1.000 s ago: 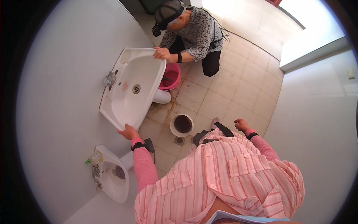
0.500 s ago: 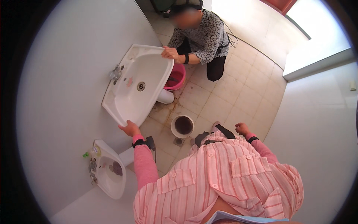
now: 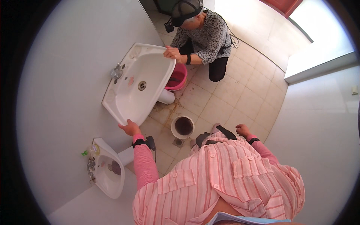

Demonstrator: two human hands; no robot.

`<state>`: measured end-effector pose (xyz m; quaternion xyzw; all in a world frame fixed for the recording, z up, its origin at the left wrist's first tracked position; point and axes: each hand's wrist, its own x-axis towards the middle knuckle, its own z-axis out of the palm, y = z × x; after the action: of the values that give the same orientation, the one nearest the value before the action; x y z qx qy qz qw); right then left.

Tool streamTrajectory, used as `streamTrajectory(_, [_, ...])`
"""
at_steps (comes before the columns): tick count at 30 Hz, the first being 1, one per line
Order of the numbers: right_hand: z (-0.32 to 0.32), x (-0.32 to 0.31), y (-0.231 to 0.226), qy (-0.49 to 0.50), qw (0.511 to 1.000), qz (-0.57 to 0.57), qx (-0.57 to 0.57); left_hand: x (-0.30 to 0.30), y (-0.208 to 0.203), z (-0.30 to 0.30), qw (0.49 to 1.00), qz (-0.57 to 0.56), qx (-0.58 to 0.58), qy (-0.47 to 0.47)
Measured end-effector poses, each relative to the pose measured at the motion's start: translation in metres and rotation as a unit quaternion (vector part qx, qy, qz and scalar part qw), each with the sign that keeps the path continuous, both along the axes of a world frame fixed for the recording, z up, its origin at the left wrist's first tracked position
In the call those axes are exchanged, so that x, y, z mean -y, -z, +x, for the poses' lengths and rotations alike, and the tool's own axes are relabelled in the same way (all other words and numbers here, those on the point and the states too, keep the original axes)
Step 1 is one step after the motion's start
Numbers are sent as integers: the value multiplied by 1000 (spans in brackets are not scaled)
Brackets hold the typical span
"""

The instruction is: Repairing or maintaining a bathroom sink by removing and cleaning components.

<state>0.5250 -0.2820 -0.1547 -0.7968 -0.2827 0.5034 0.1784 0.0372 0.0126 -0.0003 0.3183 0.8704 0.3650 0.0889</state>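
Note:
My left hand [image 3: 129, 128] grips the near rim of a large white washbasin [image 3: 127, 101] on the left wall, thumb on top and fingers over the edge. The basin carries a metal tap [image 3: 116, 71] and a round drain, with a white pedestal partly showing beneath. A crouching co-worker's hand [image 3: 173, 53] holds the basin's far rim. My right hand [image 3: 243, 130] hangs at my right side, fingers curled in, with nothing visible in it, apart from the basin.
A pink bucket [image 3: 181, 79] stands under the basin's far side. Nearer me, a white bucket [image 3: 174, 132] of dark liquid sits beside a floor drain [image 3: 178, 143]. A smaller washbasin [image 3: 112, 187] is at lower left. The co-worker [image 3: 210, 37] crouches on the tiled floor [image 3: 221, 101].
The co-worker's head has bent down, showing the cap top and a head-worn camera. Both my hands keep nearly the same places, and the basin has hardly moved.

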Motion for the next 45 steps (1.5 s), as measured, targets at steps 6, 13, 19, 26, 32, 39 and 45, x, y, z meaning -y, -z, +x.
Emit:
streamTrajectory(6, [0,2,2,37,999,-18,-21,2,-4,3,1000,-5,1,0])
streamTrajectory(13, [-1,3,0,26,999,-20,-7,1,-2,2,1000,-3,-3,-2])
streamTrajectory(19, [0,-1,-3,-5,998,-52,-21,0,-2,2,1000,5,1,-4])
streamTrajectory(26, [-3,-3,-8,-1,999,-50,-19,-1,1,-1,1000,-3,11,-12])
streamTrajectory(32, [-6,-7,-6,-3,999,-37,-18,-1,7,-9,1000,22,-4,-9])
streamTrajectory(39, [-6,-11,-4,-2,999,-40,-27,-1,-2,2,1000,4,22,-13])
streamTrajectory(45, [-6,-17,-4,-25,997,-71,-37,-2,2,-2,1000,7,9,-19])
